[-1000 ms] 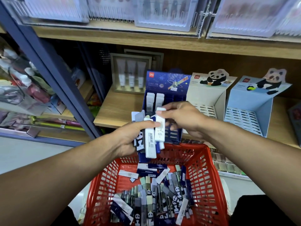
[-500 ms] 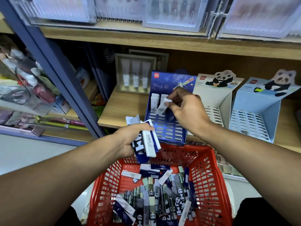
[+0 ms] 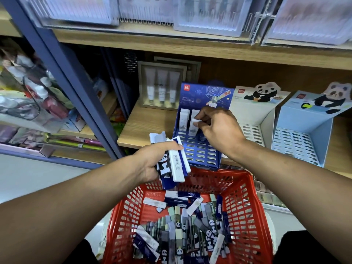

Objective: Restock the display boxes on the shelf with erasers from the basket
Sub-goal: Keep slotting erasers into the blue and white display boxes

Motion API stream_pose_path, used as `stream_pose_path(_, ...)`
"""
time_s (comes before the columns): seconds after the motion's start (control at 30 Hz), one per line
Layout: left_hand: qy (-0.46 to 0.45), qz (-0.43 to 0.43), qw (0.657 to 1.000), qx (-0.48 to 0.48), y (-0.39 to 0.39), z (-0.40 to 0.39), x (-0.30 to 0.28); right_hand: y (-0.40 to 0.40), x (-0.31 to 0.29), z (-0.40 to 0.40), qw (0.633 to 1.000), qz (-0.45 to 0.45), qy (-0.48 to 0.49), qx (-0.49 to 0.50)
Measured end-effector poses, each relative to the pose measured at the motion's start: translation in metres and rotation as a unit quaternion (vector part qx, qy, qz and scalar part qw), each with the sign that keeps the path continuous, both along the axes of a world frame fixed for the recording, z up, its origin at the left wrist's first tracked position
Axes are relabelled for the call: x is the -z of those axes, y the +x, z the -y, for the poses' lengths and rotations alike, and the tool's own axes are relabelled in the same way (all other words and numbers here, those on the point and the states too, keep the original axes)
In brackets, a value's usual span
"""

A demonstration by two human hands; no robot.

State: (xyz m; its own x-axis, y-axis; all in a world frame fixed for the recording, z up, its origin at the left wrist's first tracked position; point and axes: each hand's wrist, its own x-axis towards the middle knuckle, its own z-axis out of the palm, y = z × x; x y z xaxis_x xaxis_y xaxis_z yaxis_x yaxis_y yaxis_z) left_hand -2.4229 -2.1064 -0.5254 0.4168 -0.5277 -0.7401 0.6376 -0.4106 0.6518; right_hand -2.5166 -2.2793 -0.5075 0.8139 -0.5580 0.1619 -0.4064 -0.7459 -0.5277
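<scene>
My left hand (image 3: pixel 150 164) grips a bundle of erasers (image 3: pixel 172 159), white, navy and panda-printed, above the red basket (image 3: pixel 245 212). Many more erasers (image 3: pixel 188 231) lie loose in the basket. My right hand (image 3: pixel 217 128) reaches into the dark blue display box (image 3: pixel 202 147) on the wooden shelf (image 3: pixel 146 128) and pinches a white eraser (image 3: pixel 196 121) at the box's upper slots. Two white erasers (image 3: pixel 183 120) stand in the top row beside it. Right of this box stand a white panda display box (image 3: pixel 253 119) and a light blue panda display box (image 3: pixel 304 134), both showing bare slots.
A framed box with three pale tubes (image 3: pixel 162 88) stands behind the blue box. A dark blue shelf post (image 3: pixel 62 73) runs diagonally at the left, with packaged goods (image 3: pixel 28 96) beyond it. Clear-fronted packs (image 3: pixel 209 14) line the upper shelf.
My right hand has carried one white eraser from the bundle up into the blue box's top row. My left hand with the bundle has dropped slightly toward the basket.
</scene>
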Motion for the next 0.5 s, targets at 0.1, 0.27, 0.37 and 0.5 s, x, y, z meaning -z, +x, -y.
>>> stream_pose_path(0.1,0.001,0.001,1.0,-0.002,0.0,-0.002,0.0,-0.001,-0.003,-0.001,0.998,-0.02,-0.063,0.024)
stream_pose_path(0.27,-0.013,-0.001,1.0,-0.001,-0.001,-0.003,-0.004,-0.001,-0.011,-0.003,0.987,-0.05,-0.155,0.016)
stream_pose_path(0.37,-0.022,0.001,1.0,0.0,-0.002,-0.003,-0.006,-0.001,-0.011,-0.002,0.986,-0.087,-0.143,0.021)
stream_pose_path(0.5,-0.032,0.002,0.999,0.005,-0.003,-0.003,-0.008,-0.004,-0.01,-0.005,0.979,-0.137,-0.149,0.004)
